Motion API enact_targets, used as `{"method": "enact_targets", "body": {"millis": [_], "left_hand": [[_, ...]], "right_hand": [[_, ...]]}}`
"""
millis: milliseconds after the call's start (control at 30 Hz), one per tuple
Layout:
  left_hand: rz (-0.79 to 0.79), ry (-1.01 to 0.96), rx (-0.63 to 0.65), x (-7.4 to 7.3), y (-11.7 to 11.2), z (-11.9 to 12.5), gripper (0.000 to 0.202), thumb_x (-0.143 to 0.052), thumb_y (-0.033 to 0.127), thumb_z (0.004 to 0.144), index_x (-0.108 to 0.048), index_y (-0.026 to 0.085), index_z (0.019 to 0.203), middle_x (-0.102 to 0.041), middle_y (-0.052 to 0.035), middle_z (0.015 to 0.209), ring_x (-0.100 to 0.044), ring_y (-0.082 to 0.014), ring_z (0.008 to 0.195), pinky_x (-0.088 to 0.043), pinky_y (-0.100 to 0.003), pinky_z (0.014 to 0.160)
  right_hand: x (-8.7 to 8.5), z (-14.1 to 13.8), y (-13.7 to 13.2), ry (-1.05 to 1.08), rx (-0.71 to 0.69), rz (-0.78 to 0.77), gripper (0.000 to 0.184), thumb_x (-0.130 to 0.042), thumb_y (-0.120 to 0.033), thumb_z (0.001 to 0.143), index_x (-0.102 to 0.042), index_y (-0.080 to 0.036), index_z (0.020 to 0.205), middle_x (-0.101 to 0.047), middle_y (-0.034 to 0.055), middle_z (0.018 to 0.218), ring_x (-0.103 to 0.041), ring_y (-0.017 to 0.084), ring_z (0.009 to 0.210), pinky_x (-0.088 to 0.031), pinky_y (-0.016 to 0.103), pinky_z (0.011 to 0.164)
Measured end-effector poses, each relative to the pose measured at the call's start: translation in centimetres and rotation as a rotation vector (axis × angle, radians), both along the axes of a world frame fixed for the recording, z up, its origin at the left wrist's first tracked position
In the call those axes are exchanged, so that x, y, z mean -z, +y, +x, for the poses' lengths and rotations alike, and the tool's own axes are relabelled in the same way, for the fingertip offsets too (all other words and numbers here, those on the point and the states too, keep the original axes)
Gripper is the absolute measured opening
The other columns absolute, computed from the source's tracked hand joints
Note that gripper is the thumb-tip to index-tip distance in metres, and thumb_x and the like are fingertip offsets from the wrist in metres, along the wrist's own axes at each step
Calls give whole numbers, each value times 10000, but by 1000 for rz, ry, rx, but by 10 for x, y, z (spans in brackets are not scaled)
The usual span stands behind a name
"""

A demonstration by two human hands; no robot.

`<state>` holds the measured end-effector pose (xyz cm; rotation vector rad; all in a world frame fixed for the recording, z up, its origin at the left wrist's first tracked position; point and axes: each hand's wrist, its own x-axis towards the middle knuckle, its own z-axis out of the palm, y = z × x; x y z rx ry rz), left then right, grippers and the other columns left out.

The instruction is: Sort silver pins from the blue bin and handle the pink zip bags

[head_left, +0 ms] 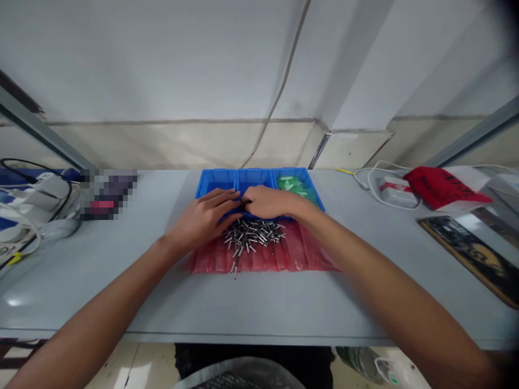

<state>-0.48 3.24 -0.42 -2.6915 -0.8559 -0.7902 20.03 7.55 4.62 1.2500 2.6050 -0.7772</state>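
Three joined blue bins [317, 199] stand at the back of the table. My left hand [211, 215] lies over the front of the left bin, its fingers stretched toward the middle one. Curled at the middle bin, my right hand [270, 201] has its fingers closed; whatever is in them is hidden. Just below both hands is a heap of short silver metal pins that look like blind rivets [253, 235]. They rest on a red plastic sheet [298, 251]. Small green-and-clear packets [294, 185] fill part of the right bin.
White chargers and cables [48, 189] crowd the left end, beside a grey mouse [60, 229]. On the right are a red packet [441, 186], a white box [398, 192] with a cable, and a dark phone-shaped item [472, 254]. A wall closes off the back.
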Motion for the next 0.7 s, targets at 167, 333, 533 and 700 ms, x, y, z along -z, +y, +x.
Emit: {"method": "enact_targets", "body": {"millis": [167, 333, 533, 700], "left_hand": [[-8, -5, 6, 0, 0, 0, 276, -615, 324, 1034, -687, 135, 1222, -741, -124, 1269, -689, -278, 1260, -619, -463, 1053], [-45, -14, -16, -1, -1, 0, 321, -598, 350, 1042, -651, 127, 1266, -738, -130, 1271, -679, -280, 1271, -616, -461, 1047], [-52, -2, 9, -3, -1, 1, 313, -593, 360, 1042, -665, 119, 1227, -742, -134, 1241, -694, -281, 1218, -617, -462, 1024], [-126, 14, 7, -2, 0, -1, 244, -580, 324, 1049, -688, 154, 1187, -739, -107, 1245, -668, -276, 1260, -601, -468, 1054]], "right_hand": [[-6, 8, 3, 58, -60, -52, 283, -455, -113, 924, -736, -115, 965, -782, 137, 1039, -638, 183, 783, -420, 302, 667], [-14, 31, 12, 218, -188, -166, 221, -647, -378, 937, -700, -181, 1019, -751, 40, 1018, -649, 176, 868, -481, 282, 758], [-23, 37, 8, 358, -195, -172, 100, -656, -209, 871, -704, -190, 956, -731, 12, 911, -629, 155, 795, -483, 281, 741], [-45, 31, -13, 349, -152, -157, 176, -642, -116, 843, -765, -184, 949, -787, 14, 954, -687, 156, 842, -509, 261, 769]]}}
